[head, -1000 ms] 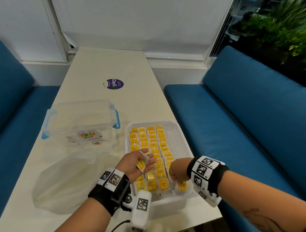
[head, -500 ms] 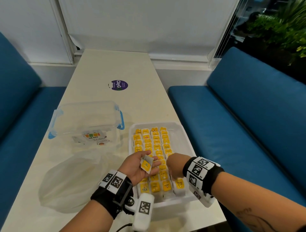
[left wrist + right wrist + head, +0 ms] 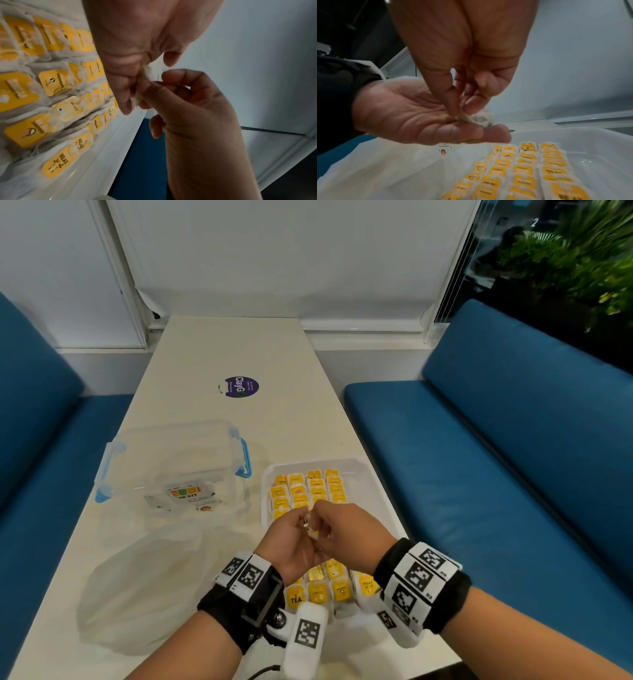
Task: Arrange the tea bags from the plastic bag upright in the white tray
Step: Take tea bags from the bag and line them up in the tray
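Note:
A white tray [image 3: 373, 474] at the table's near right holds rows of upright tea bags [image 3: 308, 491] with yellow tags. Above its middle my two hands meet. My left hand [image 3: 298, 529] is palm up, and one tea bag [image 3: 483, 119] rests on its nearly straight fingers [image 3: 462, 132]. My right hand [image 3: 323, 525] reaches down from above and pinches that tea bag [image 3: 145, 75] between thumb and fingertips. The bag's yellow tag is hidden by the fingers. The crumpled clear plastic bag [image 3: 144, 587] lies left of the tray.
A clear lidded container [image 3: 171, 460] with blue clips stands behind the plastic bag. A purple round sticker [image 3: 241, 387] lies mid-table. Blue benches [image 3: 496, 474] flank the table on both sides. The tray's right column is only partly filled [image 3: 599, 169].
My right hand left the tray's near right corner, rose to my left hand and took hold of the tea bag lying there. My left hand shifted slightly over the tray.

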`<state>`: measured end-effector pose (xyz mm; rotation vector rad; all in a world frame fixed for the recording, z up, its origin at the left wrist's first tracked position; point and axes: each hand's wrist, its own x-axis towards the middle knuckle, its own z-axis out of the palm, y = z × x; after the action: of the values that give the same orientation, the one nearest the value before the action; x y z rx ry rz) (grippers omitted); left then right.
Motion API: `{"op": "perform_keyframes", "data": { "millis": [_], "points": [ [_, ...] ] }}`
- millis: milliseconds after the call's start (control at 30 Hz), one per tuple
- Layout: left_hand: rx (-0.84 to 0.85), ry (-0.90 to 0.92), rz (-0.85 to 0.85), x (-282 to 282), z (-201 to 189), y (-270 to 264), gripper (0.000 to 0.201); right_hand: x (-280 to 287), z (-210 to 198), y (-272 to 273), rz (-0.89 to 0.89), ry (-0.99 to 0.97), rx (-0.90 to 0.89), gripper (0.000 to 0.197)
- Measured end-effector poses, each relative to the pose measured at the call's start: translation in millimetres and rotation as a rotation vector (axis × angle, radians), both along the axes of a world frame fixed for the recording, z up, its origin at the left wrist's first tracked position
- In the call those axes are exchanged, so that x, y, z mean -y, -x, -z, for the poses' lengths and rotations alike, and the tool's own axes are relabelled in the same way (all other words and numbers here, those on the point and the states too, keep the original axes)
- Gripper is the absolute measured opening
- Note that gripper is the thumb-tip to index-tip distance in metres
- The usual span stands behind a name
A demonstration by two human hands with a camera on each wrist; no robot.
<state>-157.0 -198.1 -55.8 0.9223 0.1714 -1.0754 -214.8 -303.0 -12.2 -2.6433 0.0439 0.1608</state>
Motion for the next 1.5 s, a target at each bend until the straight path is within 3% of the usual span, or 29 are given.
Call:
{"op": "perform_keyframes", "data": {
  "millis": [200, 333, 433, 567, 700, 833, 933, 1067, 1200, 1367, 1500],
  "points": [
    [0.118, -0.063, 0.044, -4.4, 5.8, 0.5, 0.012, 25.8, -11.6, -3.0, 0.284, -0.275, 0.095, 0.028],
    [0.217, -0.102, 0.04, -3.3, 4.4, 1.2, 0.008, 33.9, -17.8, -4.0, 0.303, -0.438, -0.024, 0.031],
    [0.227, -0.124, 0.043, -2.8, 1.4, -1.6, 0.013, 35.0, -19.9, -0.1, 0.181, -0.301, -0.079, 0.033],
    [0.251, -0.206, 0.091, -5.1, -2.7, -0.9, 0.014, 37.4, -18.2, 3.7, 0.098, -0.118, -0.016, 0.015],
    [0.534, -0.489, 0.184, -11.9, -1.2, -8.5, 0.012, 47.3, -14.6, 5.1, 0.191, 0.016, 0.0, 0.015],
    [0.827, -0.718, 0.23, -20.1, 12.7, -19.3, 0.026, 58.1, -4.5, 10.5, 0.229, -0.015, -0.206, 0.006],
    [0.913, -0.82, 0.265, -22.1, 24.2, -18.3, 0.03, 61.2, 2.3, 16.4, 0.167, 0.037, -0.356, 0.006],
    [1.103, -0.939, 0.373, -23.1, 33.7, -8.7, 0.037, 59.0, 14.4, 25.5, 0.058, 0.114, -0.539, 0.026],
    [1.193, -1.067, 0.467, -28.6, 27.9, -3.3, 0.052, 52.3, 30.3, 32.2, 0.04, 0.155, -0.649, 0.012],
    [1.232, -1.149, 0.575, -36.5, 24.9, -3.9, 0.07, 44.6, 44.0, 35.7, 0.096, 0.19, -0.721, 0.047],
    [1.253, -1.167, 0.619, -39.7, 28.5, -4.9, 0.071, 39.6, 53.0, 36.6, 0.123, 0.216, -0.705, 0.061]
  ]
}}
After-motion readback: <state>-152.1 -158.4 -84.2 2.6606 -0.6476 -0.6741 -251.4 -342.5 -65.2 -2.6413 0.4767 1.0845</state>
